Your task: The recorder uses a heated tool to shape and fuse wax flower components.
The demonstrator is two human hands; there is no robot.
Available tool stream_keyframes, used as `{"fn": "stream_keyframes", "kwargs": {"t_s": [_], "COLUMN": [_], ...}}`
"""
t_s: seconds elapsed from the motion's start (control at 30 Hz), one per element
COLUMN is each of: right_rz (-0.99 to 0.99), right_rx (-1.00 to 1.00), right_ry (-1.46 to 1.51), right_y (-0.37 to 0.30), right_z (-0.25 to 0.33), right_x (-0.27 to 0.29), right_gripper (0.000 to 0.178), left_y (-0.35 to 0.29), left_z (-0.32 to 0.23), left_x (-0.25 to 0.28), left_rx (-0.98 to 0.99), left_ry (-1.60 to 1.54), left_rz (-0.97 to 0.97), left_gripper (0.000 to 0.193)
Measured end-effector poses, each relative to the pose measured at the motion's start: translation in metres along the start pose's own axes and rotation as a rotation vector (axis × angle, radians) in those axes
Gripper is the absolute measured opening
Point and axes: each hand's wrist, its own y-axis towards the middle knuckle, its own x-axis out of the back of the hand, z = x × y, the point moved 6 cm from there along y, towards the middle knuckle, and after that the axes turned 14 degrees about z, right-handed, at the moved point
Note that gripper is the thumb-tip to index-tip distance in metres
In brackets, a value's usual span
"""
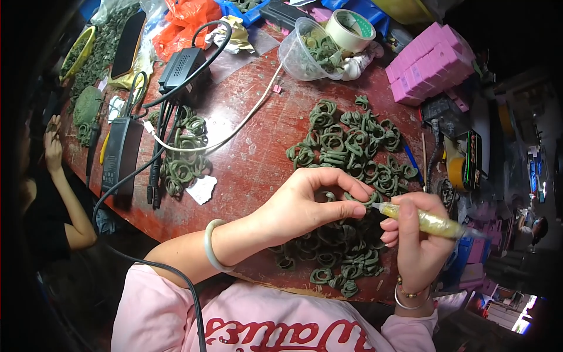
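My left hand (299,205) pinches a small dark green ring (368,203) between thumb and fingertips, above a heap of similar rings. Closed around a pen-like tool (431,223) with a yellowish, clear-wrapped handle is my right hand (417,249). The tool's thin tip points left and meets the ring's edge or comes very near it; I cannot tell which. Loose green rings (346,141) lie beyond my hands, and more rings (352,270) lie closer to me, partly shaded by them.
On the red table (252,158) stand a clear tub (311,53) of green pieces, a tape roll (350,30) and pink blocks (431,64). Black adapters (122,155) with cables and another green ring cluster (185,158) lie left. Another person's arm (70,199) shows at far left.
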Motion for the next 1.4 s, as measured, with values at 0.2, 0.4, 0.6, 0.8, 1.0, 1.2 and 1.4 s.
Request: {"fn": "stream_keyframes", "kwargs": {"t_s": [0.2, 0.4, 0.6, 0.8, 1.0, 1.2, 1.4], "right_rz": [0.161, 0.097, -0.144, 0.038, 0.090, 0.103, 0.115], "right_rx": [0.406, 0.157, 0.153, 0.313, 0.361, 0.323, 0.281], "right_ry": [-0.578, -0.125, 0.136, -0.124, -0.233, -0.221, -0.041], "right_y": [-0.008, -0.016, -0.018, -0.015, -0.009, -0.006, -0.005], "right_z": [0.024, 0.005, -0.006, -0.002, 0.007, 0.000, -0.008], "right_x": [-0.010, -0.005, 0.018, 0.015, 0.013, 0.016, 0.015], "right_gripper": [0.026, 0.021, 0.023, 0.020, 0.019, 0.022, 0.024], "left_y": [-0.001, 0.001, 0.000, -0.001, 0.000, 0.000, 0.000], "left_z": [0.006, 0.003, 0.008, 0.007, 0.007, 0.007, 0.007], "left_x": [0.004, 0.002, -0.001, -0.002, -0.002, -0.004, -0.006], "left_rx": [0.022, -0.054, -0.003, -0.020, -0.017, -0.004, 0.016], "left_ry": [-0.211, -0.163, -0.542, -0.589, -0.589, -0.599, -0.591], "left_rz": [-0.029, 0.020, 0.059, 0.101, 0.125, 0.151, 0.139], "left_gripper": [0.015, 0.016, 0.022, 0.022, 0.022, 0.019, 0.019]}}
